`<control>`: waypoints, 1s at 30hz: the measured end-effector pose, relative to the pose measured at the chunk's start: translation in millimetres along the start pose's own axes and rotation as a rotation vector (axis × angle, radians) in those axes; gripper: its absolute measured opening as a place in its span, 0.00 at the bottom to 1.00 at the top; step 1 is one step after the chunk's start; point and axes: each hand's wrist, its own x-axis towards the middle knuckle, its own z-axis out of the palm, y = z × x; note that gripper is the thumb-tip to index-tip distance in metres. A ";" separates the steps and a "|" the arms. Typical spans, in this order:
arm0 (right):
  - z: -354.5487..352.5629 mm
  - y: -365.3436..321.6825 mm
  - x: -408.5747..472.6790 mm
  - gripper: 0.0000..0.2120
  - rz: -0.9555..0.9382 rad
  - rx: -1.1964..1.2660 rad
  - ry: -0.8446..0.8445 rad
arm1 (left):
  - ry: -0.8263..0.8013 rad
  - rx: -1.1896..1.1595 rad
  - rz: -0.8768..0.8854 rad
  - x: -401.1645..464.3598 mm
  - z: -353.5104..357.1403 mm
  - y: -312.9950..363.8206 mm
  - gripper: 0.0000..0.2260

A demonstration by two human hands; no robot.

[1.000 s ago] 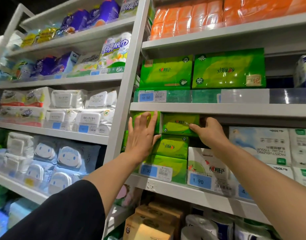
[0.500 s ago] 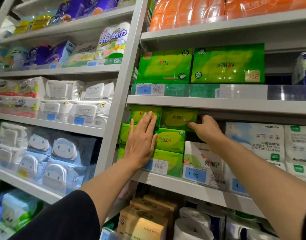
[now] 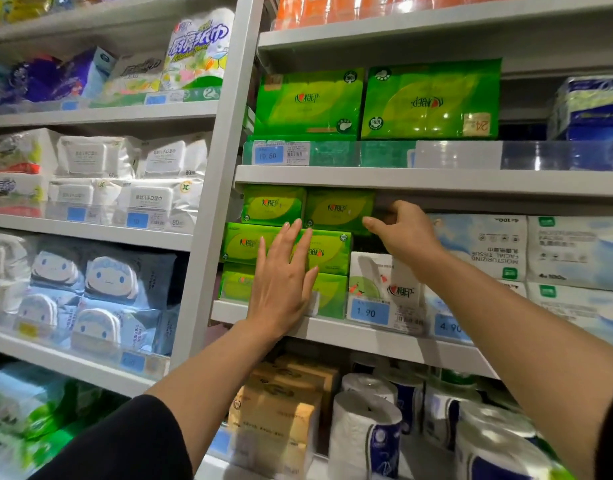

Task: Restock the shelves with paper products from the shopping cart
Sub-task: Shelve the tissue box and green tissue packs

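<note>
The left hand (image 3: pixel 282 282) lies flat with straight, slightly spread fingers pressed against the front of a stack of green tissue packs (image 3: pixel 318 252), covering the middle and bottom rows. The right hand (image 3: pixel 407 232) reaches in beside the top row, its fingers curled at the right edge of the top right green pack (image 3: pixel 338 209), the thumb against the pack's lower corner; how far the fingers go behind cannot be seen. The stack stands three rows high at the left end of the middle shelf (image 3: pixel 367 336), just under the shelf above. A white tissue pack (image 3: pixel 377 282) stands just beside it, behind a price tag (image 3: pixel 369 312) reading 1.90.
</note>
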 end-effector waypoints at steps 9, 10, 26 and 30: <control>-89.1 50.7 -112.0 0.23 -0.060 0.062 0.140 | 0.001 -0.519 0.104 -45.0 7.7 137.3 0.20; -104.9 60.5 -127.8 0.22 -0.033 0.048 0.171 | -0.017 -0.576 0.114 -54.1 8.8 158.4 0.20; -440.7 125.4 -571.6 0.15 0.921 -0.607 0.415 | -0.981 -1.487 0.408 -310.5 -101.5 563.4 0.23; -487.7 109.9 -695.2 0.07 1.121 -0.630 0.435 | -1.179 -1.547 0.476 -380.2 -157.2 640.6 0.23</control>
